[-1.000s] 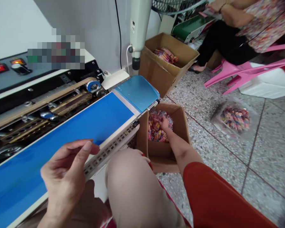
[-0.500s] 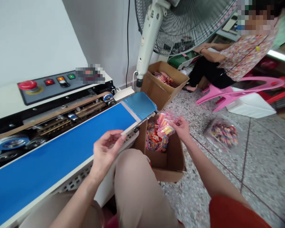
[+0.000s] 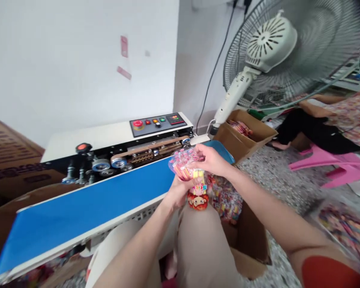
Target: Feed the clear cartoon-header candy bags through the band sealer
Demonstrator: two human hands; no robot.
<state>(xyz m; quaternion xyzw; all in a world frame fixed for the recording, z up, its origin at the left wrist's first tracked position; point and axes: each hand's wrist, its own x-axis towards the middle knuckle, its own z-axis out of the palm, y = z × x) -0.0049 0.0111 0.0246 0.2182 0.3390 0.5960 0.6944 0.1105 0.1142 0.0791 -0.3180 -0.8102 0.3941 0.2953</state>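
Observation:
Both my hands hold a clear candy bag [image 3: 188, 173] full of pink and yellow sweets, with a red cartoon figure printed at its lower end. My right hand [image 3: 210, 159] grips its top from above, fingers closed. My left hand [image 3: 176, 193] holds it from below and behind, partly hidden by the bag. The bag hangs above my knee, just beside the right end of the blue conveyor belt [image 3: 87, 204] of the sealing machine [image 3: 123, 140].
An open cardboard box [image 3: 252, 236] of candy bags stands on the floor under my right arm. A standing fan [image 3: 270, 48] and a second box [image 3: 246, 134] are behind. A seated person [image 3: 333, 120] is at the right, on pink plastic furniture [image 3: 339, 168]. Another carton [image 3: 9, 160] sits left.
My right hand has lifted the candy bag out of the box and brought it up to the belt's end. My left hand has risen to take hold of it. The view has tilted upward.

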